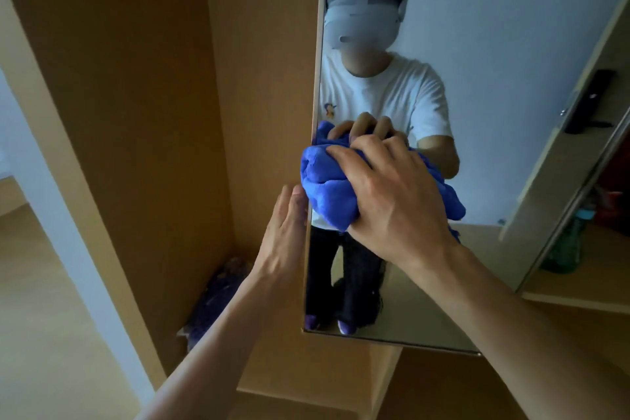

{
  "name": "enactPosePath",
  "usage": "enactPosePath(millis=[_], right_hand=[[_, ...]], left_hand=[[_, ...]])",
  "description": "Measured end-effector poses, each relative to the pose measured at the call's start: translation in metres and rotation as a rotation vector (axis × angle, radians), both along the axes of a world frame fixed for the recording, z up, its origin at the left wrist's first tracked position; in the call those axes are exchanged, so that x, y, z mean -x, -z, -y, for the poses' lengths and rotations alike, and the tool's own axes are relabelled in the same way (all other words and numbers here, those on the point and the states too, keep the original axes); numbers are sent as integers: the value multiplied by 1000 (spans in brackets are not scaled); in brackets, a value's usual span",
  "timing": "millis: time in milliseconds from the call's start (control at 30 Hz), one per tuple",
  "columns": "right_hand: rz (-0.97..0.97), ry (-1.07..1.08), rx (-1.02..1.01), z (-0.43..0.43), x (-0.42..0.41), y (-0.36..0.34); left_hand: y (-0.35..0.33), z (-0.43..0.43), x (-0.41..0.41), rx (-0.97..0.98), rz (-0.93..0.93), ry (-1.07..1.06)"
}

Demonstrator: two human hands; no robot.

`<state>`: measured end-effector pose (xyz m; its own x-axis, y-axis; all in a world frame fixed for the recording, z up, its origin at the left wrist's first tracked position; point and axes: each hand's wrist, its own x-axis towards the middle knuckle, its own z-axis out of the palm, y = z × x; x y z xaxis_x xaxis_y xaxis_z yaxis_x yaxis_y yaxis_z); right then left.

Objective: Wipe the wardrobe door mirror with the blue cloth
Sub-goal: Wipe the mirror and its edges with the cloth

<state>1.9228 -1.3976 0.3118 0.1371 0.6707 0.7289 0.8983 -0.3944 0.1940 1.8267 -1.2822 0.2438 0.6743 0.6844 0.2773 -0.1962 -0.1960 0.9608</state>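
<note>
- Right hand (392, 194) clenches bunched cloth (327, 187), pressed on mirror (494, 112) under its fingertips
- Left hand (284, 232) flat, fingers straight, steadying door edge (308, 249)
- Cloth soft, light; likely best kept wadded in the palm

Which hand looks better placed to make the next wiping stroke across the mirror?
The right hand: it grips the bunched blue cloth against the mirror. The left hand lies flat at the mirror's left edge, holding no cloth.

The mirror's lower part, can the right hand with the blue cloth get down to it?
Probably yes: below the right hand and crumpled blue cloth, the wardrobe door mirror looks unobstructed.
</note>
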Motion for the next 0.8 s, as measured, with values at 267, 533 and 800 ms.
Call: enactPosePath(millis=[267,533,800], right_hand=[[115,13,-64,5,2,5],[94,-28,-16,6,-6,1],[176,-20,-18,9,1,0]], left_hand=[[29,-8,-6,-159,68,-75],[49,-13,-17,-233,240,-67],[52,-16,-20,-309,301,-64]])
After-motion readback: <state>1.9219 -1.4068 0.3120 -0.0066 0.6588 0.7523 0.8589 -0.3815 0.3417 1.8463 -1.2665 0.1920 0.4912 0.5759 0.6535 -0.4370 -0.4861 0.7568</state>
